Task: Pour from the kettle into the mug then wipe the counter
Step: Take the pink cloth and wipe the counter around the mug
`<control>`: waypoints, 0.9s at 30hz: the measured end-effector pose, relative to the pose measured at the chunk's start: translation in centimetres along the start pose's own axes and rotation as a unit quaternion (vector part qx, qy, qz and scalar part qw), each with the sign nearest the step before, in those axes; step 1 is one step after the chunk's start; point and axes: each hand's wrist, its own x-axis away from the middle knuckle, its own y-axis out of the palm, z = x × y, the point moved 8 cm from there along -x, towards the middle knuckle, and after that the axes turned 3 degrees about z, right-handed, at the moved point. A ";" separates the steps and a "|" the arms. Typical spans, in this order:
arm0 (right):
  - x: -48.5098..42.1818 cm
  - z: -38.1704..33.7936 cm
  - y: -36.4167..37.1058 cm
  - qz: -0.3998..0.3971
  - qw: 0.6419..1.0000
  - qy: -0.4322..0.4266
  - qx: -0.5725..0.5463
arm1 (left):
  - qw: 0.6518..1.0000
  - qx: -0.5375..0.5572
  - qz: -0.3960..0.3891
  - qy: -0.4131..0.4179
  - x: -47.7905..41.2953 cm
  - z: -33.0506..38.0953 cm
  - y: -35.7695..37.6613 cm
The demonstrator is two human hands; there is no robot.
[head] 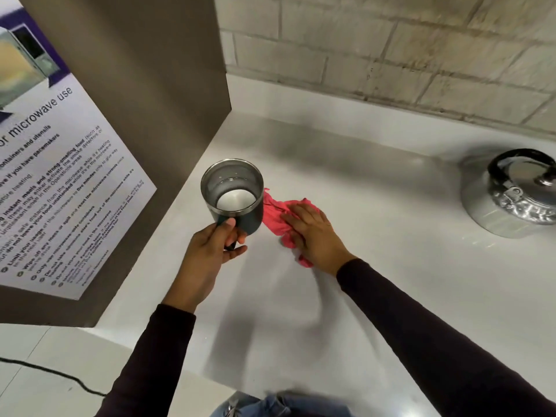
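White tabletop [376,266] under everything, bare across most of its width, backed by a pale brick wall [421,55] and bounded on the left by a brown cabinet side [150,85] carrying a microwave-use notice [60,176]. Far right, well apart from both hands, a steel kettle [511,194] with a black handle, standing upright, partly cut by the frame edge. Nearer the middle, a dark mug [237,200] with a steel lining and liquid visible at the bottom, seemingly lifted clear of the surface or barely resting on it; hard to tell which. Left hand [210,251] closed around the mug's handle, thumb up near the rim. Just beside the mug and touching or nearly touching its wall, a crumpled pink cloth [276,218], pressed flat onto the tabletop by the right hand [313,233], fingers spread over it rather than gripping. Pouring apparently done, wiping under way. Main risk: a wipe stroke toward the left bumping the mug, tipping it in a one-handed handle hold and slopping liquid onto the patch being cleaned. Also possible: the cloth's loose corner snagging under the mug's base if set down too early. Lesser risk: a tilted mug wetting the notice or cabinet side close by. A black cable [60,377] on the floor below, a possible trip hazard.
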 end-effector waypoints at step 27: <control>6.2 -4.8 -1.7 0.018 0.993 -0.034 -0.114 | 0.999 -0.040 -0.016 0.028 0.1 0.7 1.1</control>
